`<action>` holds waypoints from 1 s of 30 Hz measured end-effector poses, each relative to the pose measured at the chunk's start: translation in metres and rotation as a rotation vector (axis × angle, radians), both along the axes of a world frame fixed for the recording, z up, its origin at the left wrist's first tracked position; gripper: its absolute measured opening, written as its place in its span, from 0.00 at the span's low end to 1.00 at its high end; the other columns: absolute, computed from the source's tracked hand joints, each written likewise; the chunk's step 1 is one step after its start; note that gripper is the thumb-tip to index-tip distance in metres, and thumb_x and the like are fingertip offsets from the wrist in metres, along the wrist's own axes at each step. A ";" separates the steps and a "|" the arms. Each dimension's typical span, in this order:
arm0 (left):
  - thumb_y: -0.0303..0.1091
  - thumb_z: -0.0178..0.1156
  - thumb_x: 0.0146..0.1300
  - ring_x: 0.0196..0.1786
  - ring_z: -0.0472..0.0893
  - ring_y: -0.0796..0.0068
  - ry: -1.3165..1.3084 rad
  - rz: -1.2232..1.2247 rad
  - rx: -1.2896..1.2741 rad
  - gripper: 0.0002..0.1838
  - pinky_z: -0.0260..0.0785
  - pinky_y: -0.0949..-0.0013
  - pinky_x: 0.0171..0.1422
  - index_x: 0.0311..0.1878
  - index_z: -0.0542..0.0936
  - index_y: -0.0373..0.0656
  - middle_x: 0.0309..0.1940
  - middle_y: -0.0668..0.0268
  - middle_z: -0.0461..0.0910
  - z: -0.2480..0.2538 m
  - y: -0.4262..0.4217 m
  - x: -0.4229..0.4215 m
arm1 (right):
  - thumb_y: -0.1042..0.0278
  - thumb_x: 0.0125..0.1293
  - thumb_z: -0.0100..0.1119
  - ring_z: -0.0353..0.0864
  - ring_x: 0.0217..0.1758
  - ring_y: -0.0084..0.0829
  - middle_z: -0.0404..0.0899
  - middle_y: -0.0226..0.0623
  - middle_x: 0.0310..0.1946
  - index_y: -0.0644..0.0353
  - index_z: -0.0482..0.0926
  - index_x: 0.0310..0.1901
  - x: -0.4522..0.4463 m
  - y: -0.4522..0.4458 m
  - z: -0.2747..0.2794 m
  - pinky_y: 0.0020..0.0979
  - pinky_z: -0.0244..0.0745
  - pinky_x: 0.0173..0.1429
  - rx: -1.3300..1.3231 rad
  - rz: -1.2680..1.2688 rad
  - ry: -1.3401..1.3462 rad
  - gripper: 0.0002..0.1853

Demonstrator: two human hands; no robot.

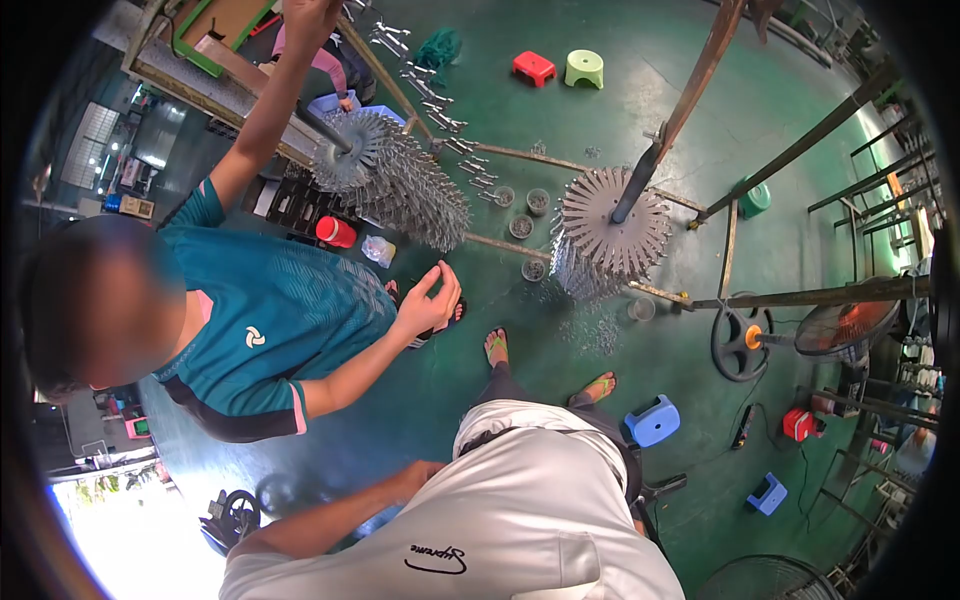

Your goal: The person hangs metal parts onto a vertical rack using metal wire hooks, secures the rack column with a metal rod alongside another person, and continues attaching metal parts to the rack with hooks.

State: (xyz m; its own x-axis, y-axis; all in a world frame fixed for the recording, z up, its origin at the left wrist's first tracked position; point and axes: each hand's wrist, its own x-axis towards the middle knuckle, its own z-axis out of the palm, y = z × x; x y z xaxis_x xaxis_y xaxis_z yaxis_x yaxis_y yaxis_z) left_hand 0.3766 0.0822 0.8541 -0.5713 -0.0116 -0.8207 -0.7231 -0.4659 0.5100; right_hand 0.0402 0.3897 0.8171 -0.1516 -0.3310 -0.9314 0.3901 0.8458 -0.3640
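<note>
My left hand [422, 474] rests against my hip at the edge of my white shirt [500, 500]; its fingers are hidden, so whether it holds anything does not show. My right hand is out of view, on the far side of my body. In front of my feet hangs a round slotted metal rack [600, 215] with many small metal pieces around it. A second such rack [350, 150] hangs to the left, densely loaded with shiny parts. Between them runs a hanging string of wrench-shaped metal parts [430, 97].
A co-worker in a teal shirt [290, 310] stands at my left, one arm raised. Another person's pink sleeve [327, 62] shows behind. Small cups of metal parts [538, 201] stand on the floor. Around are metal frame bars [800, 297], a blue stool [653, 421] and a fan [848, 318].
</note>
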 end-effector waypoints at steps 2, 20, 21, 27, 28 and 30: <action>0.35 0.77 0.61 0.57 0.81 0.77 -0.014 0.004 0.028 0.30 0.74 0.64 0.65 0.65 0.81 0.36 0.57 0.62 0.86 -0.004 0.003 0.007 | 0.67 0.63 0.71 0.81 0.38 0.24 0.88 0.35 0.38 0.68 0.87 0.50 0.002 0.001 0.002 0.31 0.78 0.45 -0.003 -0.004 0.006 0.16; 0.34 0.70 0.61 0.53 0.82 0.67 -0.221 -0.321 0.215 0.17 0.76 0.62 0.59 0.52 0.83 0.36 0.48 0.58 0.85 -0.002 -0.020 0.044 | 0.65 0.60 0.77 0.79 0.42 0.23 0.87 0.38 0.45 0.74 0.82 0.55 0.063 0.058 0.059 0.28 0.75 0.50 -0.055 0.061 -0.031 0.26; 0.33 0.70 0.61 0.53 0.82 0.66 -0.241 -0.299 0.213 0.16 0.76 0.62 0.58 0.50 0.83 0.36 0.47 0.58 0.85 -0.005 -0.024 0.043 | 0.65 0.60 0.77 0.78 0.45 0.24 0.86 0.39 0.48 0.75 0.80 0.58 0.069 0.062 0.053 0.28 0.75 0.51 -0.007 0.031 -0.046 0.29; 0.31 0.66 0.62 0.50 0.82 0.62 -0.236 0.117 0.150 0.10 0.77 0.60 0.55 0.43 0.83 0.37 0.42 0.58 0.84 -0.072 -0.099 -0.014 | 0.64 0.67 0.72 0.77 0.52 0.25 0.80 0.36 0.51 0.65 0.77 0.54 0.107 0.050 -0.004 0.30 0.76 0.52 0.043 -0.540 -0.509 0.20; 0.30 0.66 0.62 0.49 0.82 0.61 -0.149 0.396 0.300 0.08 0.78 0.60 0.54 0.42 0.83 0.37 0.41 0.58 0.84 -0.091 -0.133 -0.039 | 0.63 0.67 0.72 0.77 0.51 0.25 0.80 0.36 0.50 0.65 0.77 0.54 0.105 0.041 -0.006 0.30 0.76 0.52 0.029 -0.582 -0.536 0.20; 0.30 0.64 0.62 0.49 0.82 0.60 0.086 1.124 0.885 0.07 0.78 0.59 0.53 0.39 0.83 0.37 0.40 0.57 0.83 -0.133 -0.220 -0.104 | 0.61 0.67 0.71 0.77 0.50 0.25 0.80 0.36 0.49 0.64 0.77 0.53 0.102 0.034 -0.009 0.30 0.75 0.51 0.051 -0.529 -0.484 0.20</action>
State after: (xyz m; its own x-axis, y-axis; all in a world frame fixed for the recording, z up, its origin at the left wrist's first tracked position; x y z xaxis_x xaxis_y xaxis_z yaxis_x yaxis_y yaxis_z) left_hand 0.2725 -0.1376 0.7213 -0.6492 0.0051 -0.7606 0.2530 -0.9416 -0.2222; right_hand 0.1421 0.4239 0.8082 0.1546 -0.2813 -0.9471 0.8601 0.5100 -0.0111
